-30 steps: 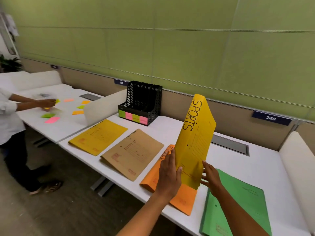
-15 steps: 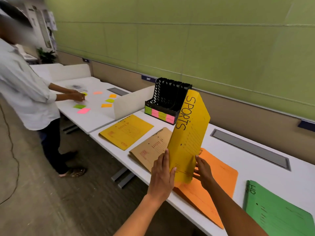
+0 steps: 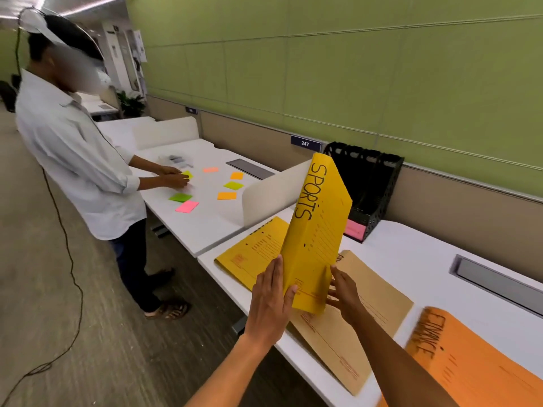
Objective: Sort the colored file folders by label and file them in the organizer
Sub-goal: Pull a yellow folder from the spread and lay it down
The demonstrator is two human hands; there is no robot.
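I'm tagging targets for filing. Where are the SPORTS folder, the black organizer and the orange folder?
SPORTS folder (image 3: 316,230), head view, middle of its yellow front.
Black organizer (image 3: 379,186), head view, its right side wall.
Orange folder (image 3: 470,365), head view, its cover below the lettering.

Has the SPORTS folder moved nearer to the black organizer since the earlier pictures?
Yes. The SPORTS folder now overlaps the black organizer; earlier it stood apart, to its right.

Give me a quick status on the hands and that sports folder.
Left hand and right hand both grip the yellow SPORTS folder, upright above the desk. Black organizer sits beyond it. Nothing visible between them.
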